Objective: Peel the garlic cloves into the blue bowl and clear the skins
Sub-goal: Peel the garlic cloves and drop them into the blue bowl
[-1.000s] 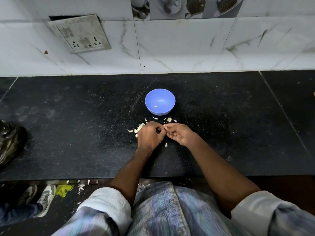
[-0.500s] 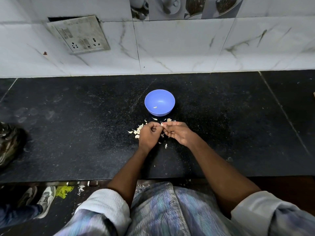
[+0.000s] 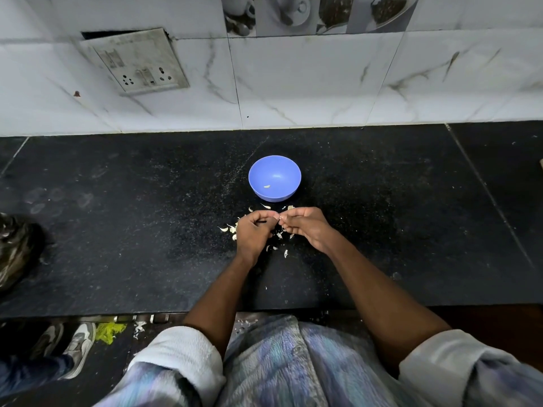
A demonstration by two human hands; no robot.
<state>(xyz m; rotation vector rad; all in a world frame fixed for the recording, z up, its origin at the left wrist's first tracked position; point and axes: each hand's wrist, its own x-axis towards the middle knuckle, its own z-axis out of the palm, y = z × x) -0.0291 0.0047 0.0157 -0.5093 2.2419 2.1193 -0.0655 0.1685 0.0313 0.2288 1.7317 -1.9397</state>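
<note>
A blue bowl [image 3: 274,177] stands on the black counter [image 3: 147,230], with one pale garlic piece [image 3: 266,186] inside it. Just in front of the bowl my left hand [image 3: 254,235] and my right hand [image 3: 305,229] meet fingertip to fingertip, both with curled fingers pinching a small garlic clove [image 3: 279,217] that is mostly hidden. Loose garlic skins [image 3: 230,229] lie scattered on the counter under and around both hands.
A tiled wall with a switch and socket plate [image 3: 141,63] rises behind the counter. A dark crumpled bag [image 3: 14,248] sits at the left edge. Below the counter edge, another person's shoes [image 3: 79,342] and yellow scraps [image 3: 107,331] are on the floor.
Both hands have stayed together in front of the bowl, shifting slightly toward it while working the clove. A few more skins lie beneath them.
</note>
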